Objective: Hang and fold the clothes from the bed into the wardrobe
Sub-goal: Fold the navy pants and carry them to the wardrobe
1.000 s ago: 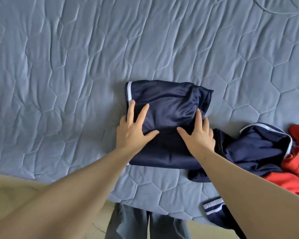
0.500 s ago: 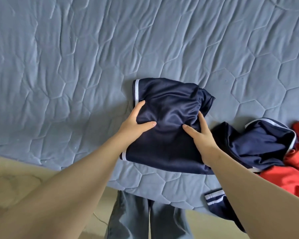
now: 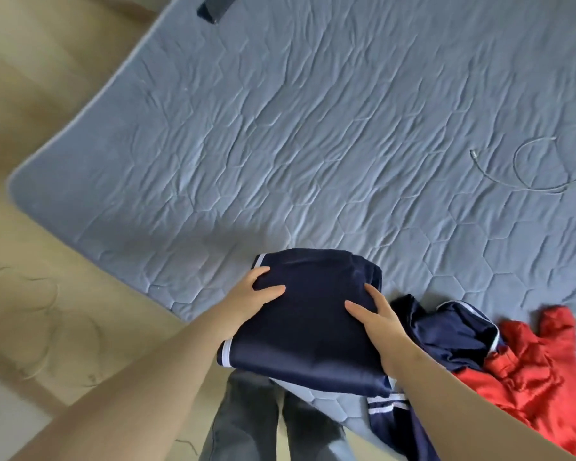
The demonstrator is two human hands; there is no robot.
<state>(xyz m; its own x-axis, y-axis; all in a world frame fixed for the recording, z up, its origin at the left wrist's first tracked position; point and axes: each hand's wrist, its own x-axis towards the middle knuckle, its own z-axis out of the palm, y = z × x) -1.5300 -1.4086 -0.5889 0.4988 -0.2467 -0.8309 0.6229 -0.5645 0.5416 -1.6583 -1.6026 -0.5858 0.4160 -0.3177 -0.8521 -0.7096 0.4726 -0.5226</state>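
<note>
A folded navy garment (image 3: 313, 324) with white trim is lifted off the near edge of the bed (image 3: 313, 144). My left hand (image 3: 250, 299) grips its left side, thumb on top and fingers underneath. My right hand (image 3: 379, 322) grips its right side the same way. To the right, an unfolded navy garment (image 3: 449, 331) with white piping lies crumpled on the bed, part of it hanging over the edge. A red garment (image 3: 532, 367) lies next to it at the far right.
The bed carries a grey-blue quilted cover. A thin looped cable (image 3: 529, 168) lies on it at the right. A dark object (image 3: 217, 8) sits at the far edge. The tan floor (image 3: 47, 311) runs along the left, and my legs (image 3: 263, 427) stand below.
Both hands went from pressing flat on the folded navy garment to gripping its sides and lifting it toward me. The view has swung, showing the bed's left edge and the floor.
</note>
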